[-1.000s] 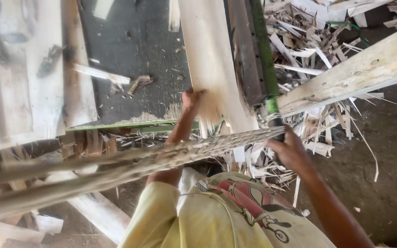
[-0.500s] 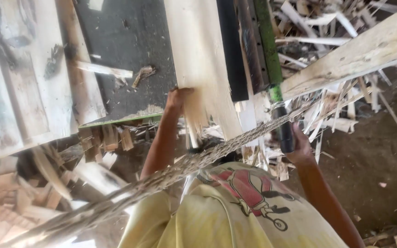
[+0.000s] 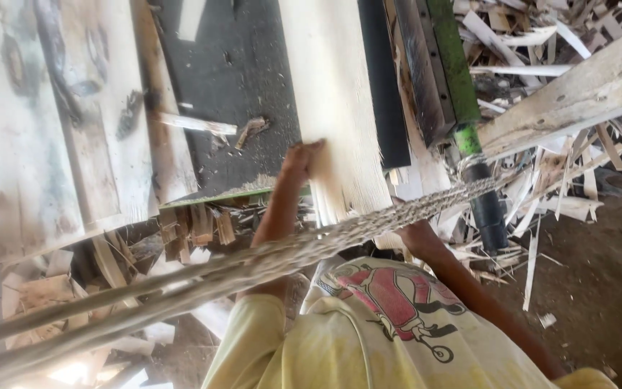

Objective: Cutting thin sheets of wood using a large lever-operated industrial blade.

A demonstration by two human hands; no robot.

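One pale wood sheet (image 3: 332,108), thin, fibrous, lower edge frayed, runs from 12 o'clock down to frame centre. One braided rope (image 3: 268,261) crosses diagonally, 8 o'clock to 3 o'clock. One green-and-black bar (image 3: 469,137) at 1 o'clock, one rough plank (image 3: 577,90) at 2 o'clock. Left hand (image 3: 302,162) at centre, fingers closed on sheet's left edge. Right hand (image 3: 415,234) just below rope, mostly hidden; grip cannot be told. Splintered wood scraps (image 3: 541,194) too many to count.
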